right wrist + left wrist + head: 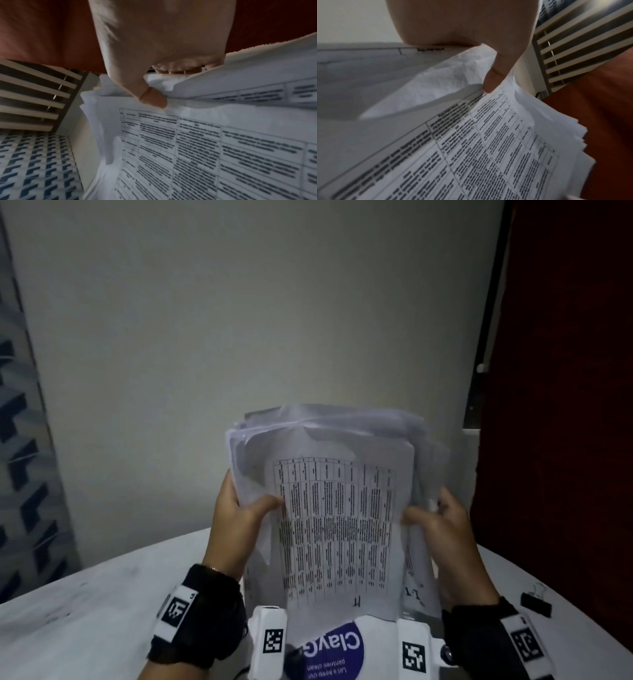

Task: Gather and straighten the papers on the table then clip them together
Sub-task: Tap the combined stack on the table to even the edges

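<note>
Papers (337, 518) up off the worktop (85, 611), stood on end between both hands. Left hand (236, 518) grips the left edge, thumb across the front; right hand (442, 525) pinches the right edge, thumb on top. Sheets look fanned & crumpled at the top, corners staggered, so not squared yet. Best bet imo: loosen both grips a touch, tap the bottom edge down, then the side. Binder clip (536, 602) sits waiting on the worktop, right of the right wrist.
</note>
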